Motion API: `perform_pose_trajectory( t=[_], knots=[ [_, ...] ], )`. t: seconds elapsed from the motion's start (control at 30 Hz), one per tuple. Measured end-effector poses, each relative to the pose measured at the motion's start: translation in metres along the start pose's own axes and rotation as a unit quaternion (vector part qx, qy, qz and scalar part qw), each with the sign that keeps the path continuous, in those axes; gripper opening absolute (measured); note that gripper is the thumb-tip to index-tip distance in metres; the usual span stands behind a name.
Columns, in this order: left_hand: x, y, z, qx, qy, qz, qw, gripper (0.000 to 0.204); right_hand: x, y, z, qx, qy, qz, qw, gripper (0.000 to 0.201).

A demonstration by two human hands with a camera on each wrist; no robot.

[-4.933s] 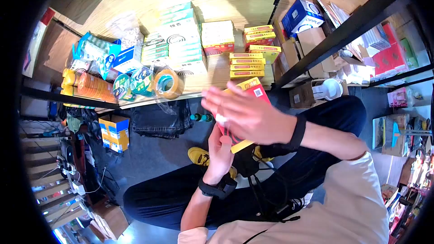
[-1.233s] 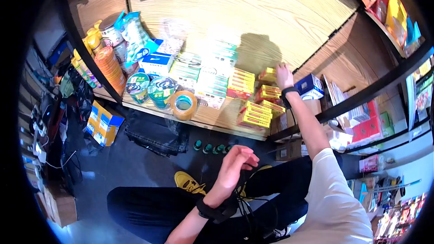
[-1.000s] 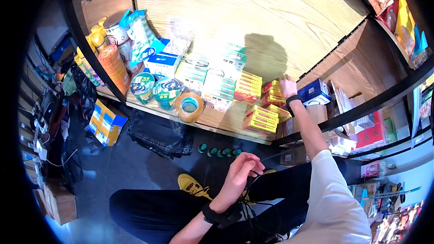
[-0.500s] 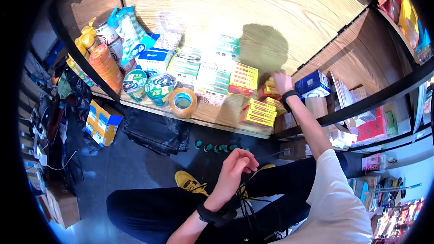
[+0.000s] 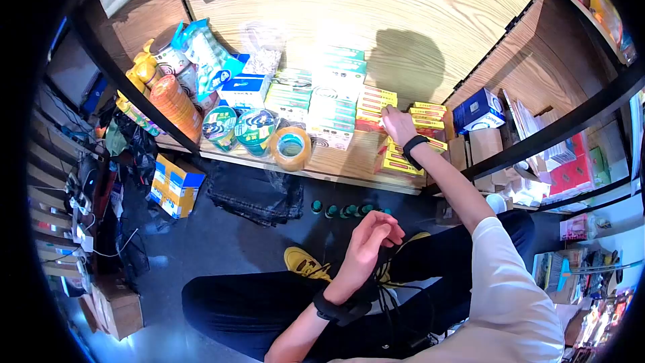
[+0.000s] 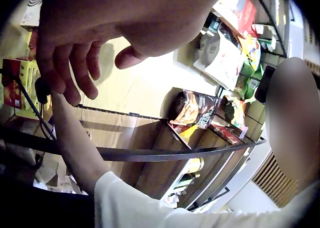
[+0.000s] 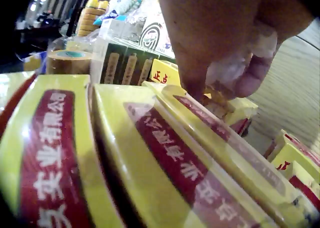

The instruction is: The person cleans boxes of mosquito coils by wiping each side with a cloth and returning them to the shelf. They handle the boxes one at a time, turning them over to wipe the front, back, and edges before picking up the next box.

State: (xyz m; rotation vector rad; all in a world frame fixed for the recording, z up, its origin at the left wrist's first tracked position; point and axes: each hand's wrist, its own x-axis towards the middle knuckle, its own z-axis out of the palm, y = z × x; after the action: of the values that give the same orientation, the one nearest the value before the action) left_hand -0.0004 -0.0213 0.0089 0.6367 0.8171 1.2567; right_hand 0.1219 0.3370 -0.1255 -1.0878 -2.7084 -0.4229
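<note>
My right hand [image 5: 398, 126] reaches onto the wooden shelf, among small yellow and red boxes. In the head view its fingers are at the right side of the middle stack of yellow boxes [image 5: 376, 102]. The right wrist view has its bent fingers close behind a row of upright yellow boxes [image 7: 165, 138], with something whitish on the fingers; whether they grip a box I cannot tell. More yellow boxes stand in a front stack [image 5: 402, 160] and a back right stack [image 5: 428, 111]. My left hand [image 5: 369, 245] hangs loosely curled above my lap, holding nothing.
White and green boxes [image 5: 332, 111] stand left of the yellow ones. Farther left are a tape roll [image 5: 291, 148], green-lidded tubs [image 5: 255, 132] and an orange stack [image 5: 175, 104]. A black shelf post [image 5: 531, 144] runs close to my right arm. Green-topped bottles [image 5: 349, 211] stand on the floor below.
Earliest, both hands were at a red and yellow box over my lap. Since then, my right hand reached to the back right stack, then moved left to the middle stack. My left hand stays over my lap.
</note>
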Motion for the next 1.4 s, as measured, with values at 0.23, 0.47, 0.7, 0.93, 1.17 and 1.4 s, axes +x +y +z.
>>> perform_pose_trajectory(
  t=[0.23, 0.47, 0.7, 0.93, 1.17, 1.4],
  knots=[
    [0.002, -0.002, -0.003, -0.008, -0.002, 0.010, 1.000, 0.025, 0.001, -0.005, -0.004, 0.011, -0.009, -0.002, 1.000, 0.022],
    [0.010, -0.010, -0.018, 0.034, 0.001, 0.048, 0.998, 0.026, 0.000, 0.000, -0.015, 0.038, -0.016, -0.011, 0.999, 0.024],
    [0.019, -0.010, -0.025, 0.170, 0.107, 0.164, 0.966, 0.029, -0.011, 0.011, -0.161, 0.106, 0.082, -0.027, 0.991, 0.027],
    [0.019, 0.008, -0.004, 0.279, 0.161, 0.284, 0.903, 0.078, -0.092, -0.036, -0.286, 0.431, -0.005, 0.031, 0.902, 0.032],
    [0.006, -0.013, 0.013, 0.188, 0.263, 0.263, 0.909, 0.029, -0.126, -0.066, -0.280, 0.540, -0.080, 0.096, 0.832, 0.032],
    [0.013, -0.015, 0.009, 0.428, 0.201, 0.327, 0.818, 0.039, -0.139, -0.064, -0.313, 0.545, 0.108, 0.015, 0.831, 0.037]
  ],
)
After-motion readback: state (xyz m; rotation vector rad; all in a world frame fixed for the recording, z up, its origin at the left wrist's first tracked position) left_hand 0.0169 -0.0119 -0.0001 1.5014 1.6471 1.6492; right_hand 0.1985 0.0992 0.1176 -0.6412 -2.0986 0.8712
